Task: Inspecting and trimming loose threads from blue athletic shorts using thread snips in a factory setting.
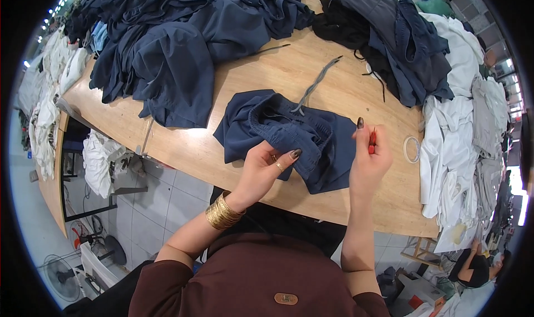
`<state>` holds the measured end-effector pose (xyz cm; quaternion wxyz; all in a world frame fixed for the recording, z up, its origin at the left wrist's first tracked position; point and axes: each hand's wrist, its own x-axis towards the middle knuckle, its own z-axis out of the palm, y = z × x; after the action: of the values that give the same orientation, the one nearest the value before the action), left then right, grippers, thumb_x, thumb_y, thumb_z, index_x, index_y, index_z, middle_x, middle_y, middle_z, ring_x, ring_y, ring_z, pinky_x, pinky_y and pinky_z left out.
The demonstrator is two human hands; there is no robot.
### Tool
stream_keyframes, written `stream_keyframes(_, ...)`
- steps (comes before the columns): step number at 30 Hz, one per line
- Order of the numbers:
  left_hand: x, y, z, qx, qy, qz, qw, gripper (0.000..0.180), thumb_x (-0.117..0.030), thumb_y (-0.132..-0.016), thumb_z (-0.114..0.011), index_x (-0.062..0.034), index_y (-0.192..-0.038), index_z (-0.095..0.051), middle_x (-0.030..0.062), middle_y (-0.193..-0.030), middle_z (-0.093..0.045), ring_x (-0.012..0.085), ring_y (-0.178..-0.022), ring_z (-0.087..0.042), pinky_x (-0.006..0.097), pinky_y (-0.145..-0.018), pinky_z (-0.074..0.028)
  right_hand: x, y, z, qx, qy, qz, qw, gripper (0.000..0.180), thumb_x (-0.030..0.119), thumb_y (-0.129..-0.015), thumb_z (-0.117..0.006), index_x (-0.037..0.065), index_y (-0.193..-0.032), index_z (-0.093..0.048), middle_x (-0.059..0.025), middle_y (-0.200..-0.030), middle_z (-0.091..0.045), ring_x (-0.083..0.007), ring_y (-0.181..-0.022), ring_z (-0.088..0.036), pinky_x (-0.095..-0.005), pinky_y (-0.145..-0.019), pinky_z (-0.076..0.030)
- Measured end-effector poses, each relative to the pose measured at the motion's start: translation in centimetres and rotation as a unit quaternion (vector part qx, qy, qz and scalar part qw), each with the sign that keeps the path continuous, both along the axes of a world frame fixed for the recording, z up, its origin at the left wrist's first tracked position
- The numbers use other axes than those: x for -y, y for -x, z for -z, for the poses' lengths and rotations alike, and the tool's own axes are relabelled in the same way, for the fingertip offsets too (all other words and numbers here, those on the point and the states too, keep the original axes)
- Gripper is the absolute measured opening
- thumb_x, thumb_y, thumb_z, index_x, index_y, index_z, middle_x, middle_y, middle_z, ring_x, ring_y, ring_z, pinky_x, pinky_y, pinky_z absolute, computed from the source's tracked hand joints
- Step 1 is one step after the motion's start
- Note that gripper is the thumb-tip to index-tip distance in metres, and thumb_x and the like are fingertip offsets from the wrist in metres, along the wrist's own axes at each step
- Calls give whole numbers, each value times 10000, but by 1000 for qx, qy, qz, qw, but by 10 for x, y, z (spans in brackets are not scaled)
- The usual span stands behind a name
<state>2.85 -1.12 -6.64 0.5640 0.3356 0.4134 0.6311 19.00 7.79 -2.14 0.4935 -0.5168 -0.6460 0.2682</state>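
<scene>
A navy garment with a gathered elastic waistband, apparently shorts (236,119), lies bunched on the table before me. From its waist a grey drawstring (317,86) trails away across the wood. My left hand (260,171), with gold bangles at the wrist, pinches the near edge of the waistband between thumb and fingers. To the right of the garment, my right hand (368,164) is raised with its fingers curled around small red thread snips (372,145). Only part of the snips shows between the fingers, apart from the cloth.
Navy garments (172,61) are heaped at the far left of the wooden table (250,75). Dark garments (409,55) lie far right, beside white ones (445,150). A pale tape ring (411,149) sits near the right edge. Another person (473,267) is at lower right.
</scene>
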Motion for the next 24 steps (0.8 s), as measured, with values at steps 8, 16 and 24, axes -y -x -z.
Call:
stream_keyframes(8,1,-4,-2,-57,9,19,998,264,-50,-884,-612,-3,-1137,-554,-1,-993,-613,28,-827,-527,181,-706,-436,19,18,-12,53,-68,-224,971,343,-64,-670,-716,87,-976,-679,-54,-762,-485,-152,-630,-521,-243,-558,-423)
stream_keyframes(16,2,0,-7,-33,20,10,999,224,-56,-877,-620,8,-1087,-581,28,-923,-638,55,-780,-574,200,-653,-481,11,11,0,-32,0,-140,990,104,5,-803,-665,28,-905,-662,-18,-755,-500,-82,-639,-461,-195,-560,-347)
stream_keyframes(24,-9,12,-29,138,90,-3,986,239,-156,-968,-457,9,-1133,-510,91,-1005,-623,159,-854,-646,333,-751,-573,6,2,8,-48,-4,-52,997,171,-30,-823,-603,62,-945,-681,-12,-819,-476,-81,-663,-411,-207,-566,-340)
